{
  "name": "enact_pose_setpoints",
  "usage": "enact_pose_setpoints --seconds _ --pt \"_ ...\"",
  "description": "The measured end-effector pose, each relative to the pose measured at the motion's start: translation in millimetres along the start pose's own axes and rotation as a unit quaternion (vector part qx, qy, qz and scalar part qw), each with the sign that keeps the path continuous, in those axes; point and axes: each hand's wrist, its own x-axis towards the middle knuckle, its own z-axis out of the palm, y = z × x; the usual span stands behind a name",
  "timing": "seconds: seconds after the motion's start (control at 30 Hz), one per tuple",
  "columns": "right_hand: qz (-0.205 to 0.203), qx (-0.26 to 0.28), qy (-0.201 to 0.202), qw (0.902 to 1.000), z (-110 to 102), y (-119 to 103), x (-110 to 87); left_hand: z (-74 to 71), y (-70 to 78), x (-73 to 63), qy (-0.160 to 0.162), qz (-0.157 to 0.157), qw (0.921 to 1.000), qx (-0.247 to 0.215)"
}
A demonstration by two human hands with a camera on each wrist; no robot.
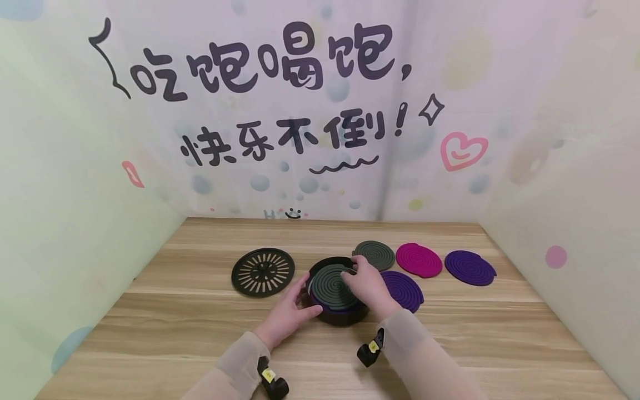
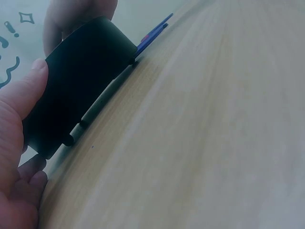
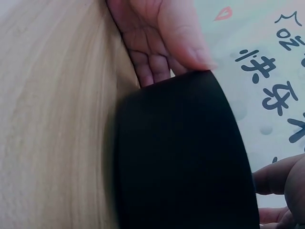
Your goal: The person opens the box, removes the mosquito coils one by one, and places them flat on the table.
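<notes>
A round black mosquito coil holder (image 1: 342, 318) stands on the wooden table, its dark side wall filling much of both wrist views. My left hand (image 1: 286, 318) grips it from the left, with the thumb (image 2: 34, 83) against the wall near the rim. Within the holder a dark green mosquito coil (image 1: 332, 286) lies over a purple one (image 1: 325, 304), whose edge shows at the front. My right hand (image 1: 371, 284) reaches over the right rim and pinches the green coil at its right side. The hand itself hides that edge of the coil.
Left of the holder lies a black slotted round lid (image 1: 250, 284). To the right are a purple coil (image 1: 404, 291), partly behind my right forearm, a green coil (image 1: 376, 255), a pink coil (image 1: 419, 260) and another purple coil (image 1: 470, 268). Printed cloth walls (image 1: 320, 194) enclose the table.
</notes>
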Motion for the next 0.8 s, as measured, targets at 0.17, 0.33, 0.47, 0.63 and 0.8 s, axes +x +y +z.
enact_pose_setpoints --seconds 0.17,0.33,0.47,0.63,0.8 --pt "0.003 -0.012 0.002 0.9999 0.3 -2.7 -2.0 -0.8 -5.6 2.2 -0.006 0.003 0.9999 -0.009" --pt "0.006 -0.010 0.002 0.9999 0.5 -3.1 -3.3 -0.6 -7.2 3.1 -0.005 0.006 0.9999 -0.010" --pt "0.005 -0.004 0.006 1.0000 -0.2 -3.1 -3.8 0.7 -5.1 2.9 -0.003 0.005 0.9999 -0.009" --pt "0.003 0.003 0.014 0.9999 -0.7 -3.9 -5.4 0.8 12.2 -4.9 -0.002 0.004 0.9999 -0.011" --pt "0.006 0.015 0.023 0.9996 -0.2 -3.8 -6.5 0.5 20.5 -9.7 -0.001 0.010 0.9999 -0.010"
